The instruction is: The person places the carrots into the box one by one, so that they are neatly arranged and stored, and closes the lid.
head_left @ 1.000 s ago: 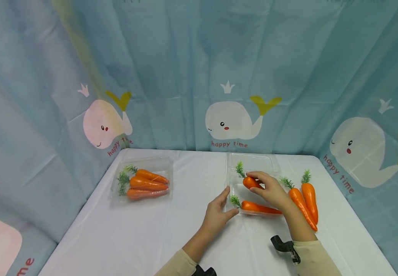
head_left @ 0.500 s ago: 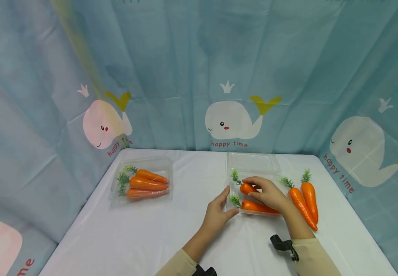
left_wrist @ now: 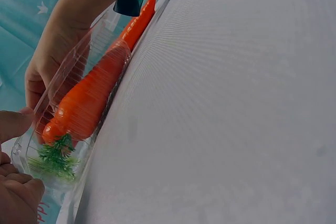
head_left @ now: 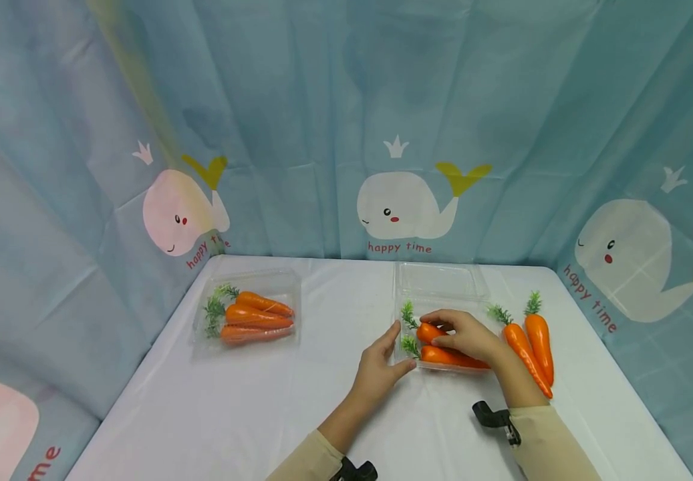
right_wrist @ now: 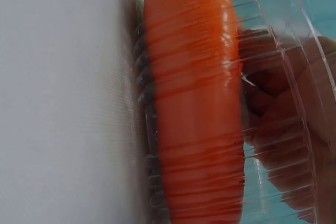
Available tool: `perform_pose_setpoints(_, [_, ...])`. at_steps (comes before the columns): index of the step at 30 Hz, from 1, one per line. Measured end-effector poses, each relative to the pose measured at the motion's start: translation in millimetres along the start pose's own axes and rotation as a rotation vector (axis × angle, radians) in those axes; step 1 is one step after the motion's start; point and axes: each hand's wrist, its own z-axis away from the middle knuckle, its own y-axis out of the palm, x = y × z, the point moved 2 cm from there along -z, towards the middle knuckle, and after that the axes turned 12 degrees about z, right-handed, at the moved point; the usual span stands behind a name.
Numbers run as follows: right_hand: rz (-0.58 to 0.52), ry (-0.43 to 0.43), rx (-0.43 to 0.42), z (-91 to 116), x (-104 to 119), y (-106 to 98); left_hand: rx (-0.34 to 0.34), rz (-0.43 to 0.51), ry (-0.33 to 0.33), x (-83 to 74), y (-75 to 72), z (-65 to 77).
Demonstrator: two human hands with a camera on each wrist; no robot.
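Observation:
My right hand (head_left: pixel 466 334) holds a carrot (head_left: pixel 429 332) by its thick top end, low inside an open clear plastic box (head_left: pixel 403 351). Its leafy green top points left, and the hand covers most of its lower length. Along the near wall of the same box lies another carrot (head_left: pixel 445 357), seen through the ribbed plastic in the left wrist view and the right wrist view (right_wrist: pixel 194 98). At the box's left end my left hand (head_left: pixel 376 371) grips the near corner, thumb at the front rim and fingers along the side (left_wrist: pixel 21 192).
The box's lid (head_left: pixel 441 279) lies folded back behind it. Two carrots (head_left: pixel 538 341) lie on the white table (head_left: pixel 250 407) to the right. At the left stands another clear box (head_left: pixel 289 284), with 3 carrots in it. A blue whale-print curtain (head_left: pixel 298 133) surrounds the table.
My right hand has brought its carrot toward me and lower, beside the carrot at the near wall. My left hand has stayed at the box's left end.

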Motion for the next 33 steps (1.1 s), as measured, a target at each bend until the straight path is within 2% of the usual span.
perform_pose_setpoints(13, [0.03, 0.026, 0.07, -6, -5, 0, 0.009, -0.004, -0.004, -1.4, -0.4, -0.8])
perform_pose_setpoints(21, [0.02, 0.017, 0.083, -7, -5, -1, 0.005, 0.01, -0.006, -1.0, -0.3, -1.3])
perform_pose_setpoints(27, [0.035, 0.026, 0.054, 0, 0, -6, -0.001, 0.008, -0.012, 0.0, -0.1, -1.3])
perform_pose_setpoints(33, [0.082, 0.009, -0.024, 14, 8, -16, -0.004, 0.006, -0.023, 0.3, -0.2, -1.2])
